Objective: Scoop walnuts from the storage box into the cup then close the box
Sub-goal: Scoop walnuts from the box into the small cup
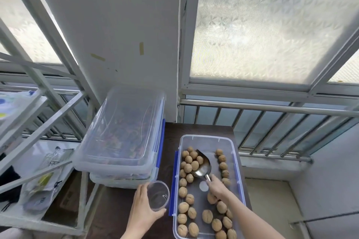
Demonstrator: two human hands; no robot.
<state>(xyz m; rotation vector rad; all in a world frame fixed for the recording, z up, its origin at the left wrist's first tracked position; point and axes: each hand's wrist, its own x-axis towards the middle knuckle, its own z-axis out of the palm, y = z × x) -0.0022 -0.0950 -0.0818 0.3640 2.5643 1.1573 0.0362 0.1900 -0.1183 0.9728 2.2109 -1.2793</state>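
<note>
Storage box (236, 163): clear plastic, lid off, on the dark tabletop (171, 132). All places below are given from this box.

Walnuts (188, 168): in-shell, lying loose across the box floor, thickest along its left wall. Judged hard, light, round and apt to roll; do not pinch them, slide the scoop under them.

Scoop (202, 165): metal, inside the box toward its far half, bowl empty. Judged stiff and slick; hold it at the handle.

Cup (158, 195): clear, empty, just left of the box. Judged thin and easily tipped.

Your right hand (216, 186): reaching into the box, fingers closed on the scoop handle.

Your left hand (144, 209): left of the box, wrapped around the cup.
</note>
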